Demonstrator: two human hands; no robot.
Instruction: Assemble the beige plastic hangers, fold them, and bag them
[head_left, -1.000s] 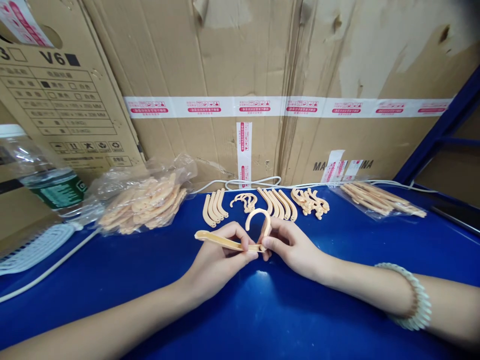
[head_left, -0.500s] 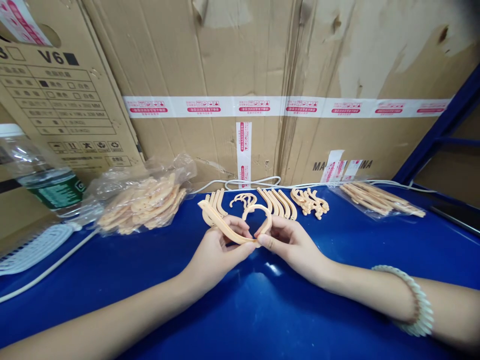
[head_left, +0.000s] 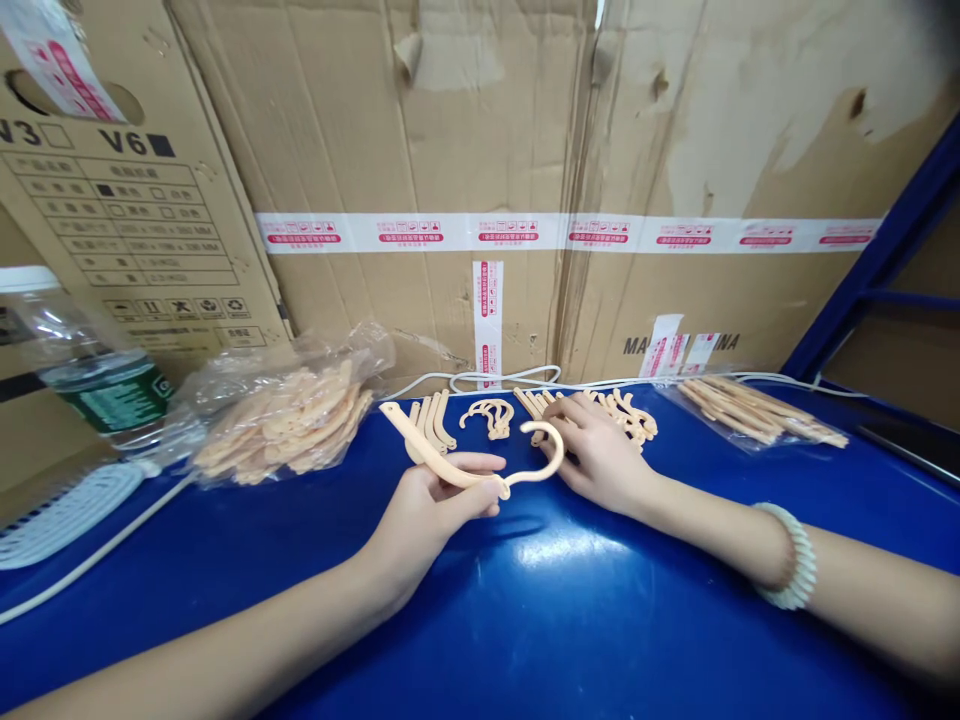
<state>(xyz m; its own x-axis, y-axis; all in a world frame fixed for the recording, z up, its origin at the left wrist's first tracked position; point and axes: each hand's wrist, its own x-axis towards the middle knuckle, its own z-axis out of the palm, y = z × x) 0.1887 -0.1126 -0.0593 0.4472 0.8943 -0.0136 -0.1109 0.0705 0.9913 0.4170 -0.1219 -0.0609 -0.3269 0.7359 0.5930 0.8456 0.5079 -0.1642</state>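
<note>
My left hand [head_left: 442, 510] is closed on a peach-coloured plastic hanger arm [head_left: 420, 445], gripping its lower end between thumb and fingers. A curved hanger hook [head_left: 553, 462] is joined at that end and points right. My right hand [head_left: 596, 445] reaches over the right row of curved hanger arms [head_left: 529, 402], fingers apart; the hand hides much of that row. Left of it lie several loose hooks [head_left: 491, 415] and another row of arms [head_left: 435, 415]. Beyond my right hand, small peach-coloured clip-like pieces [head_left: 634, 415] lie in a cluster, partly covered.
At left are a plastic bag of peach-coloured pieces [head_left: 292, 415], a water bottle [head_left: 112, 385] and a white hairbrush [head_left: 71, 515]. A bag of long pieces [head_left: 757, 410] lies at right. White cables [head_left: 502, 380] run along cardboard [head_left: 420, 300] behind the blue table [head_left: 480, 640].
My right hand has let go of the hook and moved right and away to the row of arms. My left hand still holds the arm with its hook; the view has shifted slightly.
</note>
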